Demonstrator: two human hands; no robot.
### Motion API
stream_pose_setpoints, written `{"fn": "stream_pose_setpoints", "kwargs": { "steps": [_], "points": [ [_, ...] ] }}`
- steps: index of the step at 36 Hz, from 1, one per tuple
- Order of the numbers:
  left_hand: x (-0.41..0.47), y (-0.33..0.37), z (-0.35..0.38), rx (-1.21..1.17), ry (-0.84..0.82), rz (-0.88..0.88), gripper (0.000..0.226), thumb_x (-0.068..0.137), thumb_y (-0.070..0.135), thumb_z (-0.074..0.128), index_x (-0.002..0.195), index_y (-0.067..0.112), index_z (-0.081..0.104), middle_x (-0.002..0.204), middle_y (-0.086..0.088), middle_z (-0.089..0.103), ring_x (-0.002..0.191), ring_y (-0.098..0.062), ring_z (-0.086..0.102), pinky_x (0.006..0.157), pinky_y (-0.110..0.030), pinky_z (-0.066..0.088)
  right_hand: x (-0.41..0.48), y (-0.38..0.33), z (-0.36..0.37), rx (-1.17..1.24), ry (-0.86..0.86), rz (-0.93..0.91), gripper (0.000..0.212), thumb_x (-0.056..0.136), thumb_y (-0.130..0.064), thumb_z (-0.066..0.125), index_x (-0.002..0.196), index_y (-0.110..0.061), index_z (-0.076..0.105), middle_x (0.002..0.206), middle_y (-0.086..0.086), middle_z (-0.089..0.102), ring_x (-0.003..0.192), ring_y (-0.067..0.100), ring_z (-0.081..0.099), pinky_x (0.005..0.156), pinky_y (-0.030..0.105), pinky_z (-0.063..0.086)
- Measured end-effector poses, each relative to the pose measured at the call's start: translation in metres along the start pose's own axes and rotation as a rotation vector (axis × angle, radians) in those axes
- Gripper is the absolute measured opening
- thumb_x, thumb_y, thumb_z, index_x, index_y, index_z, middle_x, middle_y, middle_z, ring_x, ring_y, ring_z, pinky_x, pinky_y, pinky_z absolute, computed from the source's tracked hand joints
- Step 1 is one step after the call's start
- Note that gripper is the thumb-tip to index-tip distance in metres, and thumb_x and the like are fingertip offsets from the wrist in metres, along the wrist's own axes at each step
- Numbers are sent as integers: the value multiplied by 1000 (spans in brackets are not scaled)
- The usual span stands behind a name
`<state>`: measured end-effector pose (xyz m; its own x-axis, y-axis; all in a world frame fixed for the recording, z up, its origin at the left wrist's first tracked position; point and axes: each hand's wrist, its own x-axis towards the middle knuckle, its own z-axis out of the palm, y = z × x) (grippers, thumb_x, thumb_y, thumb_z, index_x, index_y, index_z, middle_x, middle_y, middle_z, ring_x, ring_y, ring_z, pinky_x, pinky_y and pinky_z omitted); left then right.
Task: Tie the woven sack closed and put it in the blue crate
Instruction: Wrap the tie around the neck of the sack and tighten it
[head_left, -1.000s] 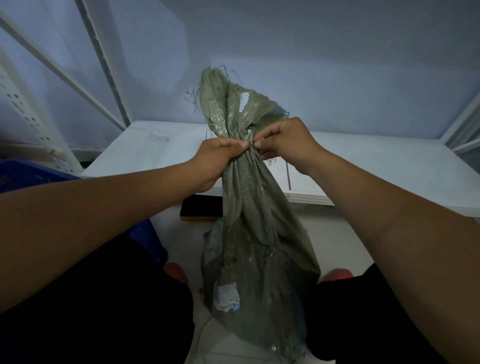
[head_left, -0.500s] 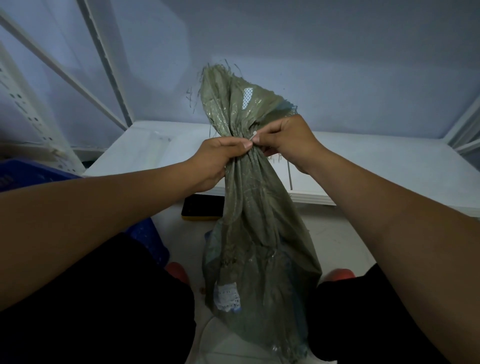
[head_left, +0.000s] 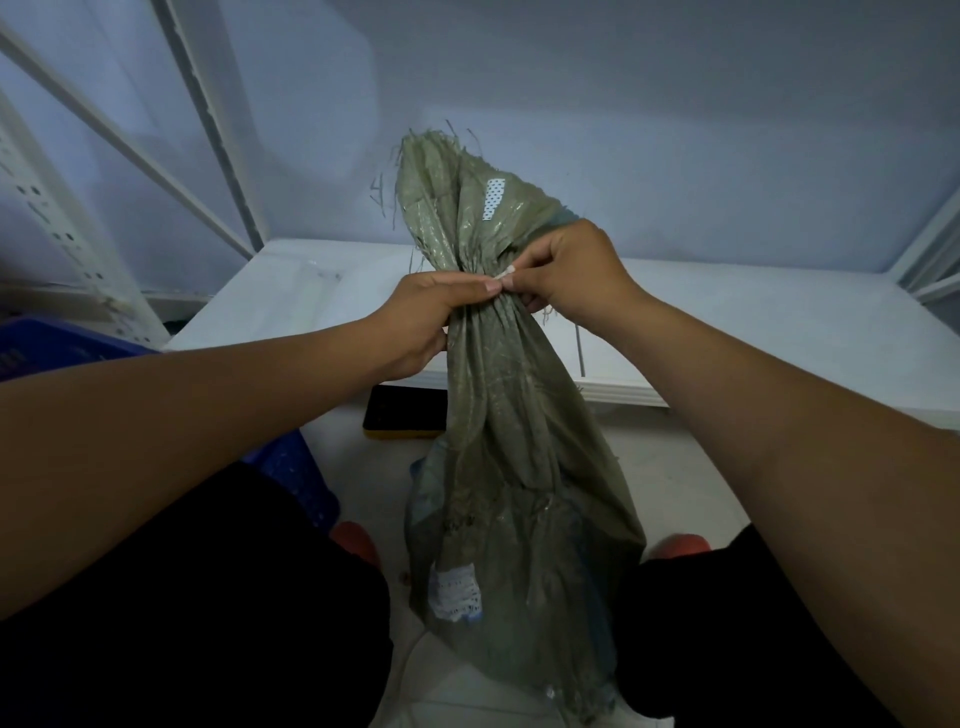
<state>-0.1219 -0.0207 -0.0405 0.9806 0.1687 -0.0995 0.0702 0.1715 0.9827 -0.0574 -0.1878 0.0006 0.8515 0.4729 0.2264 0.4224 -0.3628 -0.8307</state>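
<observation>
In the middle of the frame the olive-green woven plastic sack (head_left: 498, 457) stands upright between the person's black-clad knees, its full lower part reaching to the bottom of the frame. Its neck is gathered just above centre, and the frayed open top fans out over the gather.

The left hand (head_left: 421, 322) comes in from the left and grips the gathered neck, fingers curled round it and the thumb laid flat along the top, pointing right. The right hand (head_left: 566, 270) sits against the neck from the right, with its fingers bent. Its thumb and forefinger are pressed together on a small white tie end (head_left: 506, 273) right at the gather. The tips of the two hands almost meet there. I cannot tell how far the tie runs round the neck.

The blue perforated plastic crate (head_left: 296, 473) is at the left edge, mostly hidden behind the left forearm, and the sack is outside it.

A white shelf board (head_left: 753, 332) spans the background. A flat black object with a yellow edge (head_left: 402, 413) lies on the floor below it, just left of the sack.
</observation>
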Motion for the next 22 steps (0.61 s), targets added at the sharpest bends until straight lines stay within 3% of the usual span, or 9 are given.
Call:
{"fn": "stream_pose_setpoints", "kwargs": {
  "steps": [4,9,18,22],
  "points": [
    [-3,4,2,46,-2,6,11,88,11,72,95,5,78,92,-12,75,85,-22,71,83,-38,58,0,0,0,-59,7,-10,18,79,-4,83,69,-16,76,56,-6,68,56,15,66,68,38,65],
    [-3,5,0,67,-1,-13,14,86,18,75,94,6,77,89,-8,75,83,-19,70,73,-32,56,-3,-2,1,-127,0,-27,7,79,-6,83,75,-9,78,70,10,74,61,21,69,71,42,64],
    [-4,8,2,136,32,-19,19,84,17,75,69,8,70,75,-7,67,72,-19,66,74,-34,55,-3,-2,4,-184,0,-1,4,79,-7,84,78,-6,80,71,10,76,66,26,76,70,44,65],
    [-3,8,3,149,84,-1,18,82,14,77,68,6,69,70,-7,66,70,-21,62,71,-32,52,-2,-3,5,-161,-41,14,18,78,-1,83,69,-15,75,69,3,73,64,22,75,73,43,65]
  ]
}}
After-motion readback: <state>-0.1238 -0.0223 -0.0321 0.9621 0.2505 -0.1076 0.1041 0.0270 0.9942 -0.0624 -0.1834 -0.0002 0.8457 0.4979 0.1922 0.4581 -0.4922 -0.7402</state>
